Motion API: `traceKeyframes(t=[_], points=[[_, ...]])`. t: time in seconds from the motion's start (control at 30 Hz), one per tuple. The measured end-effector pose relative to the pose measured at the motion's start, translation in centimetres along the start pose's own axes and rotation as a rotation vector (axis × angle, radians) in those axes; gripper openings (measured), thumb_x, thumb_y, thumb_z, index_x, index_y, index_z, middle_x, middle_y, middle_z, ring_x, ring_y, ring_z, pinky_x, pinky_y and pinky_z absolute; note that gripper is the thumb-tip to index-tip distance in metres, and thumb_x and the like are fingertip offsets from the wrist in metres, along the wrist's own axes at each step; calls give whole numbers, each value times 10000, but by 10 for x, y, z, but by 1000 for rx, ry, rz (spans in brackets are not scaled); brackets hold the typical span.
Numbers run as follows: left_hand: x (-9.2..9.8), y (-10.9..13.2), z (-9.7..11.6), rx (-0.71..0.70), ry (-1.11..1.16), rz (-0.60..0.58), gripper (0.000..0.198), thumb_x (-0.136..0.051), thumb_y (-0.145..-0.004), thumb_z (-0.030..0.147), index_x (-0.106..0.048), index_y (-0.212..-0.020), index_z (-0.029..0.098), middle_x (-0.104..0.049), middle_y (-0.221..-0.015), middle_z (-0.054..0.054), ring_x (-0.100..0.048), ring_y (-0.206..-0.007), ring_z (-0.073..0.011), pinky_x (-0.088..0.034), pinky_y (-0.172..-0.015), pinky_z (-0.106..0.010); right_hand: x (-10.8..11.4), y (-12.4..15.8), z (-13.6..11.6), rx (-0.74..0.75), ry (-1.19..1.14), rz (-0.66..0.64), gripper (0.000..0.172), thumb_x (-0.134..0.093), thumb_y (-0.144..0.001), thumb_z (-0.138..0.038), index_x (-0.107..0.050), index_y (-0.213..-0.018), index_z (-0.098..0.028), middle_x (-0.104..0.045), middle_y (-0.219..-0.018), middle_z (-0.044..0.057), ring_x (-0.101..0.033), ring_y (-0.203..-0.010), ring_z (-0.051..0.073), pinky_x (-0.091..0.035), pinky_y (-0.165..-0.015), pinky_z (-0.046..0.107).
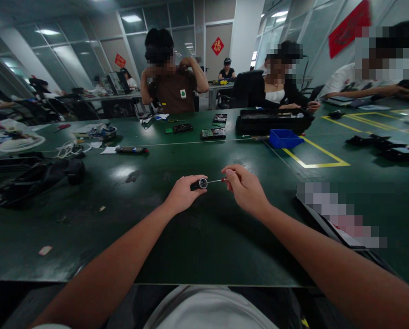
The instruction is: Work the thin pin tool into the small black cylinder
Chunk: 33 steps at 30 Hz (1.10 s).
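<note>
While left hand [183, 194] grips black cylinder [202, 183], right hand [246, 188] pinches screwdriver [222, 180]

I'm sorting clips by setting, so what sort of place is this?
Probably a shared electronics workshop or assembly room: a long green table marked with yellow lines, a circuit board lying on it, and a screwdriver in the right hand.
</note>
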<state>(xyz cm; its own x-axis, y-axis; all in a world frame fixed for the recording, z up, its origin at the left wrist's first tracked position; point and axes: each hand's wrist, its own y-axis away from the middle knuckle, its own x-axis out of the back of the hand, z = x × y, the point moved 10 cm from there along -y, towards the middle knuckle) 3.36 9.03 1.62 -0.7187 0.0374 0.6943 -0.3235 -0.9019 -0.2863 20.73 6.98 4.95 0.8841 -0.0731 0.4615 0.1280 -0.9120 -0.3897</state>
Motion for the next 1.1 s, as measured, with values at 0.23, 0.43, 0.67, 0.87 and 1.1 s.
traceKeyframes(t=[0.23,0.43,0.67,0.87,1.1], points=[[1,0,0,2,6,5,390,-747,-838,241,-685,-1221,281,-689,-1252,-45,-619,-1181,-250,-428,-1084,-463,-1,1,-2,8,-28,-19,190,-456,-986,-364,-598,-1016,-242,-644,-782,6,-620,-716,187,-438,-649,334],[0,0,2,-3,-17,-4,386,-743,-847,258,-680,-1226,287,-691,-1242,-40,-618,-1166,-256,-425,-1069,-471,2,0,7,-64,-197,44,71,-529,-920,-289,-571,-953,-242,-614,-795,-8,-589,-715,169,-452,-663,325],[2,1,10,-34,-95,-5,377,-740,-853,261,-673,-1223,274,-701,-1214,-46,-621,-1119,-258,-401,-1066,-502,-2,-4,25,-179,-553,133,192,-650,-878,-394,-651,-901,-203,-668,-800,20,-634,-742,172,-528,-757,352],[3,2,18,-121,-117,-25,378,-704,-886,263,-645,-1259,282,-694,-1220,-29,-604,-1118,-234,-342,-1122,-527,-32,4,64,-669,-955,30,275,-540,-951,-322,-617,-725,-185,-552,-614,-7,-532,-552,124,-556,-681,333],[2,1,14,-69,-114,-25,369,-714,-878,293,-663,-1243,277,-697,-1202,-41,-599,-1105,-247,-358,-1104,-518,1,-5,41,-249,-628,180,210,-628,-899,-418,-627,-901,-208,-640,-796,4,-617,-706,152,-546,-697,326]])
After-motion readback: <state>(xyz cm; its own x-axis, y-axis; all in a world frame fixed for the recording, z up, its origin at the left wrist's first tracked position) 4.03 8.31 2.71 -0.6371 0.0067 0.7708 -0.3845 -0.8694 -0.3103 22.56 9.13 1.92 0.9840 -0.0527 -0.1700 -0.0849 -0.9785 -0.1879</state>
